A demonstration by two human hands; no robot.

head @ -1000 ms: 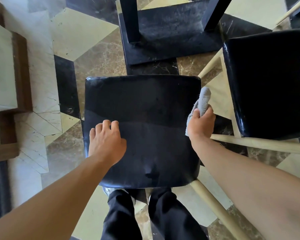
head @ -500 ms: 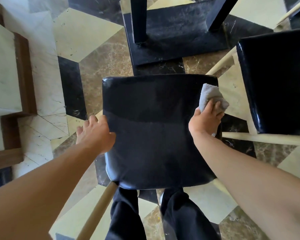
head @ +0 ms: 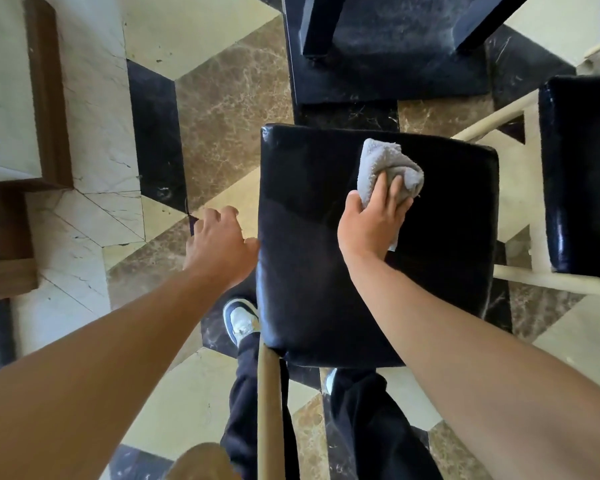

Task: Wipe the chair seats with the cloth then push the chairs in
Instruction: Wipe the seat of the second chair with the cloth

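Down at the far left, we see only a cut-off strip of pale wall panel with a brown wooden trim [head: 45, 98], and beside it the floor [head: 229, 98] of polished marble in cream, brown and black angular tiles. Our left hand [head: 219, 247] hangs over the floor with its thumb side touching the left edge of the chair seat [head: 309, 271]; its fingers curl loosely downward around nothing, their tips hidden from us. Below it, a white and dark shoe [head: 241, 320] peeks from under the seat, and a tan wooden rail [head: 269, 410] of the chair runs toward us, its lower end cut off. The seat itself is a rounded square of glossy black padded leather, its near edge toward us and its far edge toward a black table base [head: 388, 64] whose top is out of frame. Our right hand [head: 371, 226] presses the cloth [head: 385, 164], grey, nubby terry bunched into a lump, onto the far half of the seat, fingers clasped over it, the cloth pointing away from us. At the right, a second black chair seat [head: 582, 174] on pale wooden legs is cropped by the edge.
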